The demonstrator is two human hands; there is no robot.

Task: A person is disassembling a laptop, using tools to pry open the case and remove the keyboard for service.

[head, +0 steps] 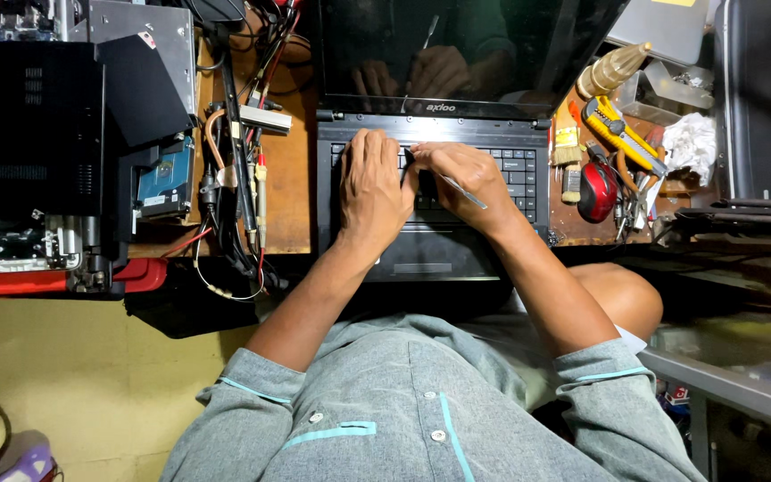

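The left hand (373, 186) lies flat, fingers spread, on the keyboard (519, 171) of the open laptop (439, 241), grasping nothing. Just beside it, the right hand (466, 178) pinches a thin metal tool (464, 191), its tip hidden between the two hands at the keys. Beyond the right hand lie a brush (569, 161), a yellow knife (619, 134) and a red round tool (596, 191). Cables (238, 178) lie past the left hand.
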